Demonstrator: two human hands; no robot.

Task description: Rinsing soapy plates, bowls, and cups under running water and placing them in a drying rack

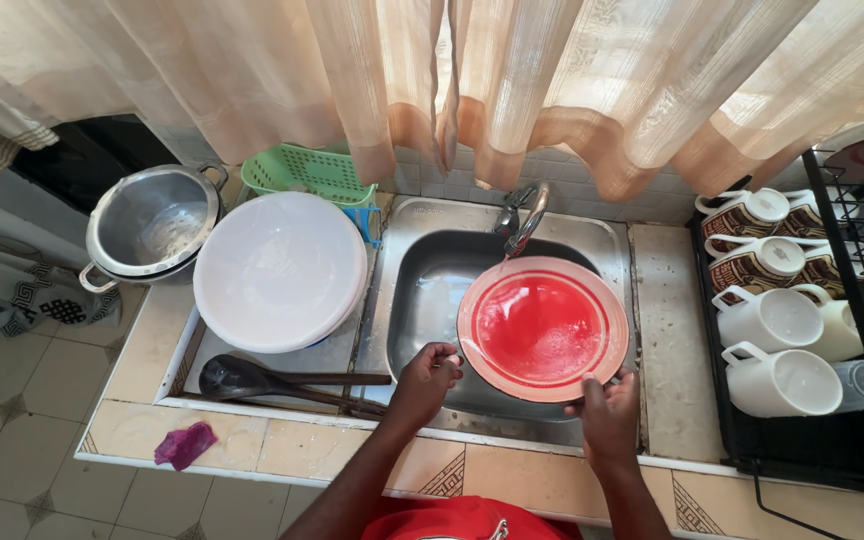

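- The red plate [542,328] is held tilted over the steel sink [407,300], just under the tap [522,218]; the left hand [427,385] grips its left rim, the right hand [607,405] its near rim.
- It looks wet; a slipping rim could drop it into the basin.
- Swung left, it might knock the white lid [280,270] or ladle [237,377].

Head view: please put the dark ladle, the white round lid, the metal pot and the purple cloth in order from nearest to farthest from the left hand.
From the left hand:
1. Dark ladle, just to its left on the drainboard.
2. White round lid, up and to the left.
3. Purple cloth, far left on the counter edge.
4. Metal pot, at the far upper left.
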